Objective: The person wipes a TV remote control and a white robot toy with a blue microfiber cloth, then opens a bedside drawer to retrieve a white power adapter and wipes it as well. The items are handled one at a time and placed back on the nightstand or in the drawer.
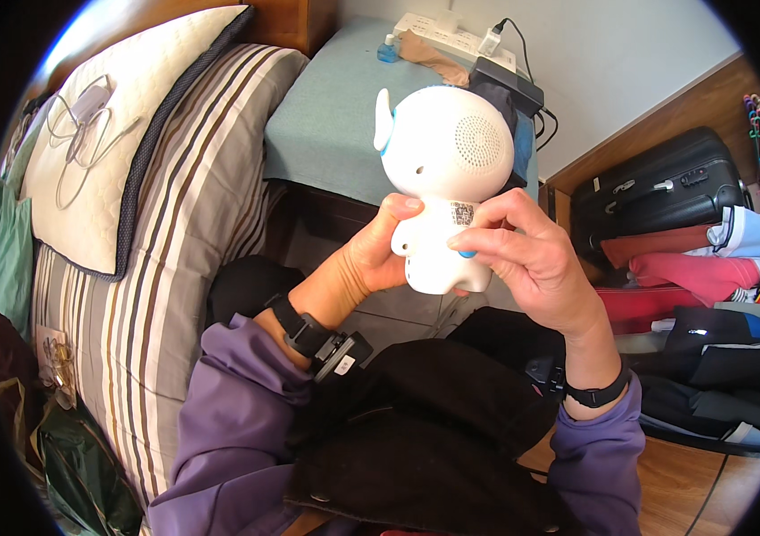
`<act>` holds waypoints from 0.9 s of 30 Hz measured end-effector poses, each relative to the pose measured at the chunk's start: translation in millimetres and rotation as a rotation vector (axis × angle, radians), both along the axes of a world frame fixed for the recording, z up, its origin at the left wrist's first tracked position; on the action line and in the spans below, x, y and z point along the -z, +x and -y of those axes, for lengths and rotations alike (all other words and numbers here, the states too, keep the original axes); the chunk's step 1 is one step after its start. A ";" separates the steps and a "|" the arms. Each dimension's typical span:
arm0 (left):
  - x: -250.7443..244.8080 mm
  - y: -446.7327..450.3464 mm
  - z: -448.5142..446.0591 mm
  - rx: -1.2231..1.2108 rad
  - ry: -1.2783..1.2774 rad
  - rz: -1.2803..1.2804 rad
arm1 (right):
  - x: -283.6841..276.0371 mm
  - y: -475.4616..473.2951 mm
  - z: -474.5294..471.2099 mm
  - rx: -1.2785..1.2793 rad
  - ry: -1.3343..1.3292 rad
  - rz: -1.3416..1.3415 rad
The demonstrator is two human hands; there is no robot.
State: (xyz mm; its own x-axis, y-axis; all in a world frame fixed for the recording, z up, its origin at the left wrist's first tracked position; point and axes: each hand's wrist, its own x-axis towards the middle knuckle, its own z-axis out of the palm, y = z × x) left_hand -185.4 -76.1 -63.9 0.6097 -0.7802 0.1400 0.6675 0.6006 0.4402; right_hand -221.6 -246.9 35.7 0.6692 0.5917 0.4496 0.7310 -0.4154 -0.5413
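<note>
A white plastic toy figure [430,154] with a speaker grille on its round head is held upright above my lap. One white ear with a blue base sticks out at its left. My left hand [383,244] grips the body from the left side, thumb across the neck. With bent fingers, my right hand [531,258] touches the right side of the body, over a small blue part [466,254]. Just above those fingers a label [463,213] bears a printed code. The far side of the toy is hidden from me.
Beyond the toy stands a cloth-covered bedside table [326,114] with a power strip [454,37], a black adapter [506,87] and a small blue bottle [388,50]. A striped bed [172,221] with a pillow [95,174] lies left. On the right are a black suitcase [661,184] and folded clothes [695,268].
</note>
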 end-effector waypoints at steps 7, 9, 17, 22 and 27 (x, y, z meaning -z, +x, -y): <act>2.3 2.9 2.4 0.035 -0.058 -0.012 | 6.4 -6.0 -6.1 0.187 0.062 -0.077; 0.1 1.9 1.6 0.021 -0.043 -0.007 | 7.3 -4.8 -4.6 0.172 0.012 0.017; -1.3 -1.4 -0.3 -0.042 0.020 0.002 | 1.6 -1.0 -2.6 0.059 -0.041 0.068; 0.1 -0.2 0.3 -0.005 -0.032 -0.014 | 7.2 -0.9 -0.4 0.076 -0.027 0.066; 0.5 1.3 1.5 0.019 -0.029 -0.013 | 7.5 -3.4 -0.1 0.106 -0.005 0.070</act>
